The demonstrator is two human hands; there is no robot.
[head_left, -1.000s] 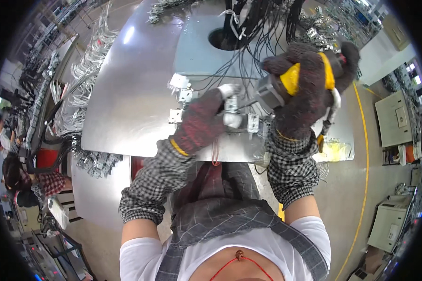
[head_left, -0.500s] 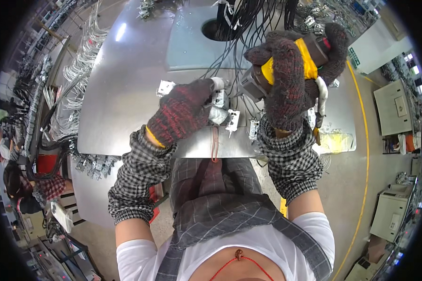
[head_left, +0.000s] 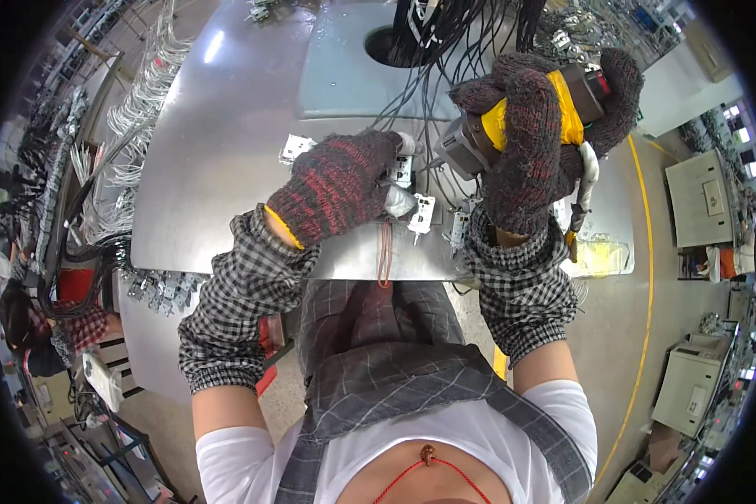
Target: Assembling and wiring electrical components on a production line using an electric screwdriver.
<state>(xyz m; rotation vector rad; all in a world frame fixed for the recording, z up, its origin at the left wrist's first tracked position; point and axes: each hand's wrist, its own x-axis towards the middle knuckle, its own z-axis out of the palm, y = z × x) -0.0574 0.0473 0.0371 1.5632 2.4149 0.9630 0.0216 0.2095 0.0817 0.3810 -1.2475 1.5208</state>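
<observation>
My left hand [head_left: 332,189], in a dark red and black knitted glove with taped fingertips, is closed around a small silver metal connector housing [head_left: 403,172] at the metal tabletop. Just below its fingers lies another small white-silver connector piece [head_left: 422,214]; a similar piece [head_left: 296,149] sits left of the glove. Up and to the right, my gloved right hand [head_left: 529,143] grips a dark cordless power tool [head_left: 462,149] wrapped in yellow tape. The tool's grey block-shaped end points toward my left hand, apart from it. Its working tip cannot be made out.
Thin black cables [head_left: 470,42] run from a round hole [head_left: 391,46] in a blue-grey panel [head_left: 336,76]. More metal pieces [head_left: 168,288] line the left table edge, beside bundled white wires [head_left: 134,118]. A red cord loop [head_left: 385,256] hangs at the front edge. Another person [head_left: 38,328] sits far left.
My right hand has shifted slightly to the right with the power tool. My left hand has moved a little and stays on the connector housing. The view has shifted slightly.
</observation>
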